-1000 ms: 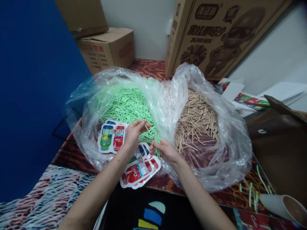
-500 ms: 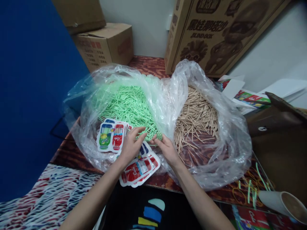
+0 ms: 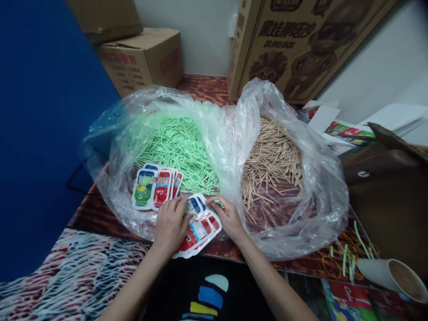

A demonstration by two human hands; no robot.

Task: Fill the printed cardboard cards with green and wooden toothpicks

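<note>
My left hand (image 3: 171, 223) is at the near edge of the bags, thumb and fingers closed on the left edge of a printed pouch (image 3: 197, 229) marked Cola, topmost of a small overlapping stack. Just right of the pouch, my right hand (image 3: 229, 217) pinches a small bundle of green sticks (image 3: 219, 203), their ends showing between the fingers. Beyond the hands lies a heap of loose green sticks (image 3: 180, 149) in an open clear plastic bag (image 3: 117, 156). More pouches (image 3: 144, 191), with green and brown sticks showing in their windows, rest on that bag's front left.
To the right, a second clear bag (image 3: 326, 200) holds brown sticks (image 3: 272, 156). Cardboard boxes (image 3: 163, 58) stand at the back. A paper cup (image 3: 377, 272) lies tipped at right by rubber bands (image 3: 331, 263). A blue panel (image 3: 50, 133) borders the left.
Both hands have come back from the green heap toward the stacked pouches. My left hand has moved down onto the top pouch; my right hand still has the green sticks.
</note>
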